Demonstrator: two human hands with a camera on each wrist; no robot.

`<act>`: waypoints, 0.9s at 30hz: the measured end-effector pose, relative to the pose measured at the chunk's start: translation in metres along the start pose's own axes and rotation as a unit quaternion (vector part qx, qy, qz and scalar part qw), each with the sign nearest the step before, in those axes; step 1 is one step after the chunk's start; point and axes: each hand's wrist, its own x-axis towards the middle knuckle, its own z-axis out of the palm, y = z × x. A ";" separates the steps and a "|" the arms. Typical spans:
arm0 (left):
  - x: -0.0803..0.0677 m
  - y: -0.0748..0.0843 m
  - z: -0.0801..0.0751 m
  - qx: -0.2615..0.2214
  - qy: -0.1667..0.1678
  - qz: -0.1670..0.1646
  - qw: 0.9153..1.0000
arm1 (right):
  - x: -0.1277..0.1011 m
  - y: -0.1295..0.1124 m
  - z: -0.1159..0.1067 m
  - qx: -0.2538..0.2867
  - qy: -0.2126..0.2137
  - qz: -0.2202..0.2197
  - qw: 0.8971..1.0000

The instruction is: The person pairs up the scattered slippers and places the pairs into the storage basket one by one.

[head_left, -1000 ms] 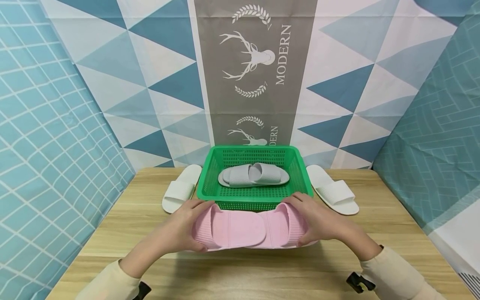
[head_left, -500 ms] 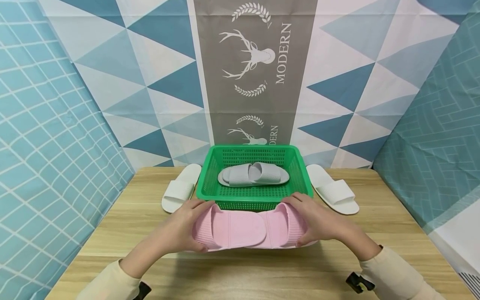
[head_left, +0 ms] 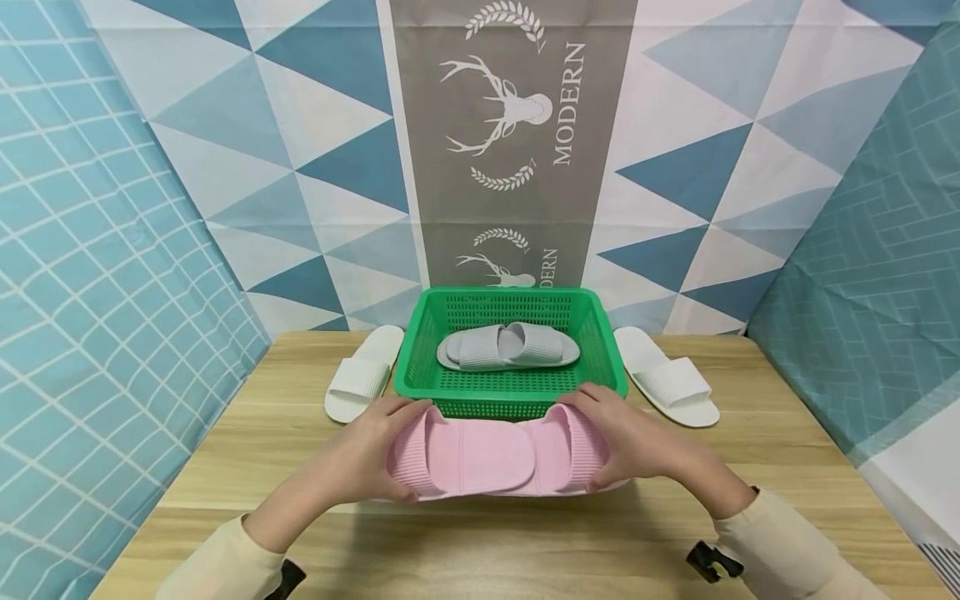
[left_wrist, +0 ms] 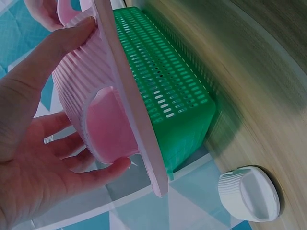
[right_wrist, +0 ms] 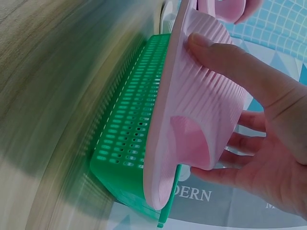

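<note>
A pair of pink slippers is held end to end in front of the green basket, above the table. My left hand (head_left: 369,458) grips the left pink slipper (head_left: 491,454) by its ribbed strap, thumb on the near side and fingers on the far side. My right hand (head_left: 636,437) holds the right pink slipper (head_left: 549,446) the same way. The left slipper's end overlaps the right one's. Both wrist views show the soles edge-on, beside the basket wall. Inside the green basket (head_left: 510,392) lies a pair of grey slippers (head_left: 510,347), one partly tucked into the other.
A white slipper (head_left: 360,377) stands on the table (head_left: 480,550) left of the basket, and another white slipper (head_left: 673,382) to its right. A patterned wall cloth (head_left: 510,108) hangs close behind the basket. Blue tiled cloth (head_left: 112,250) borders the left side.
Both hands keep their grip on the pink slippers. The right hand has shifted very slightly left, and the slippers overlap a touch more. The head view has tilted slightly.
</note>
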 end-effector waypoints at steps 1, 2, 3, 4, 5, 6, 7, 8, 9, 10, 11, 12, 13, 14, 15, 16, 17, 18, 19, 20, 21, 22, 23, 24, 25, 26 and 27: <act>0.000 0.000 0.000 0.001 0.001 0.002 1.000 | 0.000 0.000 0.000 -0.002 0.003 -0.004 1.000; 0.001 0.000 0.000 0.003 0.002 0.003 1.000 | 0.001 0.000 0.001 -0.004 0.006 -0.007 1.000; 0.001 0.000 0.000 0.005 0.002 0.004 1.000 | 0.001 0.000 0.001 -0.006 0.008 -0.010 1.000; 0.001 0.000 0.000 0.005 0.003 0.004 1.000 | 0.001 -0.001 0.001 -0.007 0.009 -0.011 1.000; 0.001 0.000 0.000 0.006 0.004 0.004 1.000 | 0.001 -0.001 0.000 -0.006 0.008 -0.011 1.000; 0.001 0.000 0.000 0.007 0.004 0.004 1.000 | 0.002 -0.002 0.000 -0.007 0.007 -0.011 1.000; 0.001 0.000 0.000 0.007 0.004 0.004 1.000 | 0.002 -0.002 0.000 -0.007 0.005 -0.009 1.000; 0.001 0.000 0.000 0.007 0.003 0.004 1.000 | 0.002 -0.002 0.000 -0.007 0.003 -0.006 1.000; 0.001 0.001 -0.001 0.006 0.003 0.003 1.000 | 0.002 -0.003 0.000 -0.007 0.000 -0.004 1.000; 0.001 0.001 -0.001 0.006 0.002 0.002 1.000 | 0.002 -0.003 -0.001 -0.007 -0.002 -0.001 1.000; 0.000 0.001 -0.001 0.006 0.002 0.002 1.000 | 0.002 -0.004 -0.001 -0.006 -0.003 0.001 1.000; 0.000 0.002 -0.001 0.006 0.002 0.001 1.000 | 0.002 -0.004 -0.001 -0.007 -0.004 0.002 1.000; 0.000 0.002 -0.001 0.005 0.002 0.000 1.000 | 0.002 -0.004 -0.001 -0.007 -0.004 0.003 1.000; 0.000 0.002 -0.001 0.006 0.002 -0.001 1.000 | 0.002 -0.004 -0.001 -0.008 -0.004 0.003 1.000; 0.000 0.002 -0.001 0.005 0.002 -0.001 1.000 | 0.003 -0.005 0.000 -0.008 -0.004 0.002 1.000; 0.000 0.002 -0.001 0.005 0.002 -0.002 1.000 | 0.003 -0.005 0.000 -0.007 -0.004 0.002 1.000; 0.000 0.003 -0.001 0.005 0.002 -0.002 1.000 | 0.003 -0.005 0.000 -0.008 -0.003 0.002 1.000; -0.001 0.003 -0.001 0.005 0.002 -0.003 1.000 | 0.003 -0.005 0.000 -0.009 -0.003 0.000 1.000; -0.001 0.003 -0.001 0.005 0.002 -0.003 1.000 | 0.003 -0.005 0.001 -0.010 -0.003 -0.001 1.000; 0.000 0.003 -0.001 0.005 0.002 -0.002 1.000 | 0.003 -0.005 0.001 -0.010 -0.003 -0.001 1.000; 0.000 0.003 -0.001 0.005 0.003 -0.001 1.000 | 0.003 -0.005 0.001 -0.011 -0.003 -0.001 1.000; 0.000 0.004 -0.001 0.005 0.004 0.000 1.000 | 0.003 -0.005 0.001 -0.011 -0.003 -0.001 1.000; 0.000 0.004 -0.001 0.006 0.005 0.001 1.000 | 0.003 -0.005 0.001 -0.011 -0.002 -0.001 1.000; 0.000 0.004 -0.001 0.006 0.007 0.002 1.000 | 0.003 -0.005 0.001 -0.011 -0.002 -0.001 1.000; 0.000 0.004 -0.001 0.007 0.008 0.003 1.000 | 0.003 -0.005 0.001 -0.010 -0.003 0.001 1.000; 0.000 0.004 -0.001 0.007 0.009 0.003 1.000 | 0.003 -0.006 0.001 -0.009 -0.003 0.002 1.000; 0.000 0.004 -0.001 0.007 0.009 0.003 1.000 | 0.003 -0.006 0.001 -0.008 -0.003 0.003 1.000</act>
